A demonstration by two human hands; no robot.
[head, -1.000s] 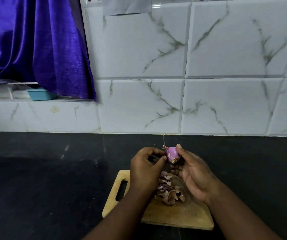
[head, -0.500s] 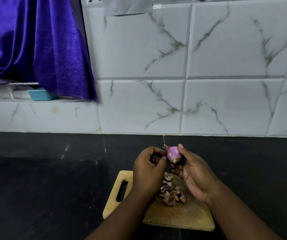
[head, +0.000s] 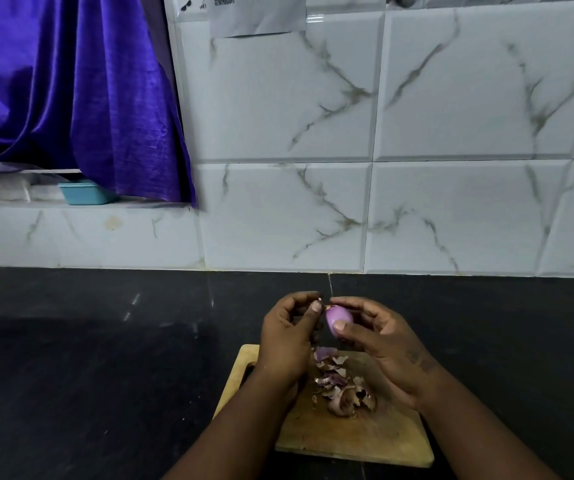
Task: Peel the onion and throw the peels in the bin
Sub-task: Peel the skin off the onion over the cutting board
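Small glossy purple onion (head: 339, 318): right hand (head: 382, 344) is gripping it, tip toward left hand (head: 287, 337), which is pinching a skin fleck (head: 319, 300); both are hovering above the pale wooden cutting board (head: 354, 434), apparently so it catches the dry purple peels (head: 344, 388).

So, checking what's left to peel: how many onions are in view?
1 onion, gripped by the right hand above the board; more may be hidden.

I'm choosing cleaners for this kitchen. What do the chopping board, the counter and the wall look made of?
The chopping board looks like bare wood: tan, matte, faint grain. The counter seems dark polished stone, perhaps granite: near-black, dull sheen. The wall is probably glazed ceramic tile printed as marble: glossy highlights, grey veins, grout lines.
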